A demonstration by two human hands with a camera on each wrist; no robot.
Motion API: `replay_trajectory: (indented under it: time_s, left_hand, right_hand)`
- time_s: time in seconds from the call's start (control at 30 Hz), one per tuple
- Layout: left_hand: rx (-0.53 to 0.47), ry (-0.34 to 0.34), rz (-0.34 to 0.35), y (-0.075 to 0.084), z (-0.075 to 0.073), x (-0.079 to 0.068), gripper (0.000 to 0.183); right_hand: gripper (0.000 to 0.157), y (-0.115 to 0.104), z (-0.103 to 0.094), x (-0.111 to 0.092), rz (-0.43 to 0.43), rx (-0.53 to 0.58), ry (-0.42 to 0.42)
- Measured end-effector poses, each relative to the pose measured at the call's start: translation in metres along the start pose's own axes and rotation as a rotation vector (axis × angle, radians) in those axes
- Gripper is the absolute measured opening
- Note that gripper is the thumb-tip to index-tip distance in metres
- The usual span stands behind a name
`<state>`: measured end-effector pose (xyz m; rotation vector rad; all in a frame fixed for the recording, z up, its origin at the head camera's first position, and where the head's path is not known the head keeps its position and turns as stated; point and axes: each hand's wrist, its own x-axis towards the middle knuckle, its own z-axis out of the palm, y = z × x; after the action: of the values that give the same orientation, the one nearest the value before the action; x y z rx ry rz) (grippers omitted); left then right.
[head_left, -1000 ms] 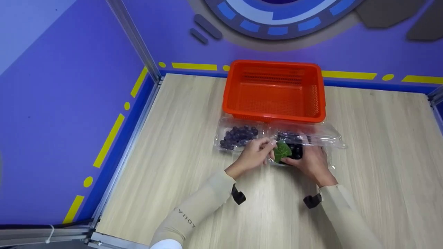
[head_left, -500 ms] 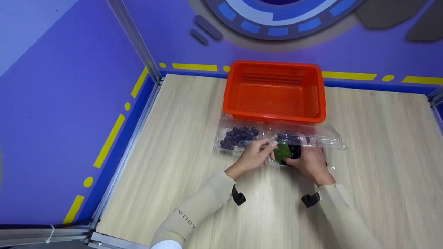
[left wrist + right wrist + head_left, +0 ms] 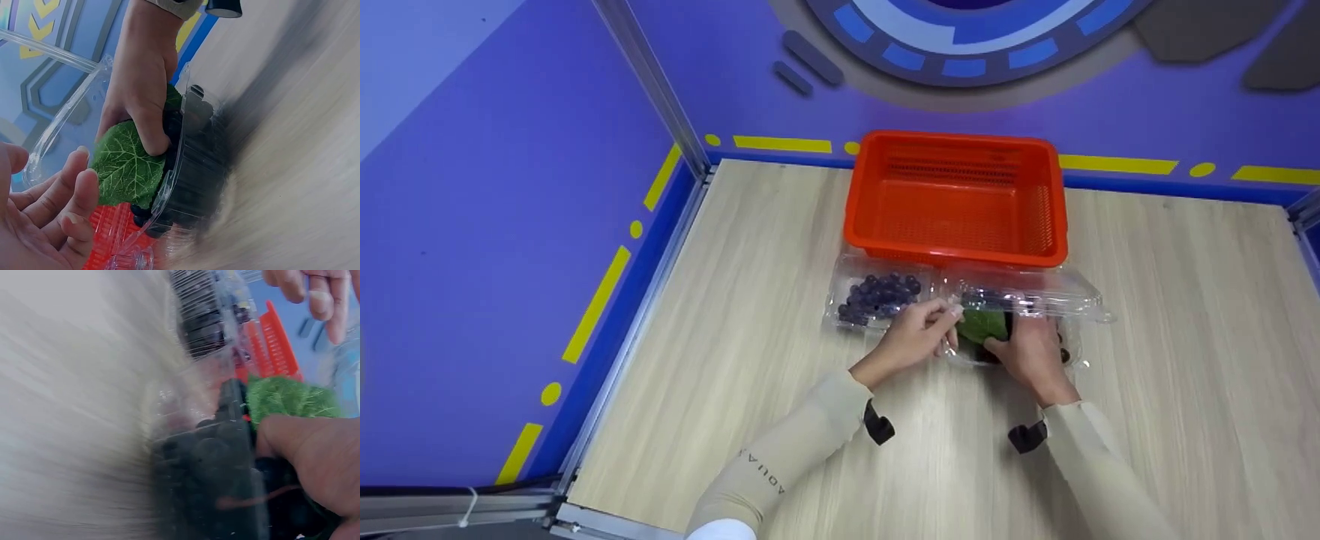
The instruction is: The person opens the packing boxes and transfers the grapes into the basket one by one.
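My right hand (image 3: 1030,349) reaches into the right-hand clear plastic clamshell box (image 3: 197,169) and grips a bunch of dark grapes (image 3: 275,481) with a green leaf. Its thumb presses down at the edge of the leaf (image 3: 129,166); the other fingers are mostly hidden under the raised clear lid (image 3: 1061,289). My left hand (image 3: 915,334) hovers at the left end of this box, beside the leaf. In the left wrist view its fingers (image 3: 84,194) are loosely bent, hold nothing, and overlap the leaf's edge.
A second clear box (image 3: 834,307) with a bunch of dark grapes (image 3: 885,289) stands to the left. Right behind both boxes sits a red perforated basket (image 3: 956,251). Purple panels (image 3: 547,187) border the wooden table (image 3: 750,300) at the left and back.
My right hand has shifted slightly left inside the box. The leaf has moved right and now lies lower, by the right thumb. The left hand has stayed almost still.
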<state>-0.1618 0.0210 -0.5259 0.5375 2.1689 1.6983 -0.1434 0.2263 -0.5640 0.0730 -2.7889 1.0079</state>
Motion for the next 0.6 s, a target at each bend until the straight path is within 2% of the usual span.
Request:
replay_trajectory:
  time_s: [0.17, 0.47, 0.6]
  left_hand:
    - [0.01, 0.0, -0.001, 0.0001, 0.0, 0.0008, 0.035]
    - [0.021, 0.04, -0.014, 0.0013, -0.0004, 0.0006, 0.038]
    - [0.028, 0.062, -0.023, 0.0027, -0.0001, 0.0015, 0.042]
  right_hand:
    - [0.096, 0.0016, 0.0028, -0.0026, 0.027, -0.013, 0.048]
    - [0.073, 0.0018, 0.0049, -0.0059, 0.077, 0.014, 0.119]
    - [0.074, 0.0026, 0.0045, -0.0067, 0.062, 0.007, 0.158]
